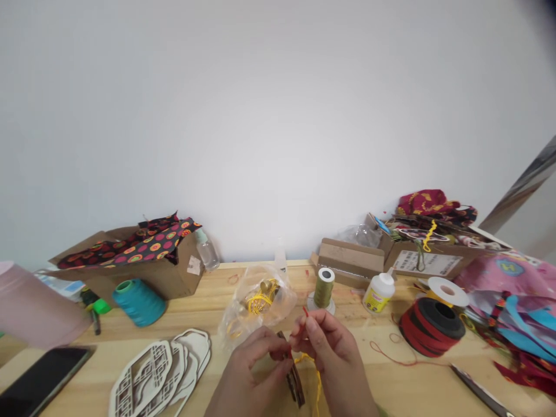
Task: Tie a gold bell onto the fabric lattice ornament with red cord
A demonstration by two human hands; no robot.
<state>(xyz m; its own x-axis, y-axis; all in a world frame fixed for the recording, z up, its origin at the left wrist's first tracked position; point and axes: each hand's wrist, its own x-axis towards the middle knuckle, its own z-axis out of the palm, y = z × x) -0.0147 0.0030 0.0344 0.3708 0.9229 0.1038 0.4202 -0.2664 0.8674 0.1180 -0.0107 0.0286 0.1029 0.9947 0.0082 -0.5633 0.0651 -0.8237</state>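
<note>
My left hand [254,370] is closed in a pinch around a thin dark brown flat piece [294,383], seen nearly edge-on and tilted. Close beside it, my right hand [332,356] pinches a red cord [305,311], whose short end sticks up past the thumb. The two hands' fingertips almost meet, and they hide where the red cord joins the brown piece. A yellow cord [318,382] hangs down between the hands. Just beyond them lies a clear plastic bag [243,304] with yellow cord in it, and a spool of olive thread [324,289] stands upright.
White cut-out panels [143,376] and a phone [41,382] lie on the left, near a teal thread cone [139,302]. Rightward are a glue bottle [379,293], a red-and-black spool [430,327] and scissors [480,392]. Cardboard boxes [185,275] with fabric stand along the wall.
</note>
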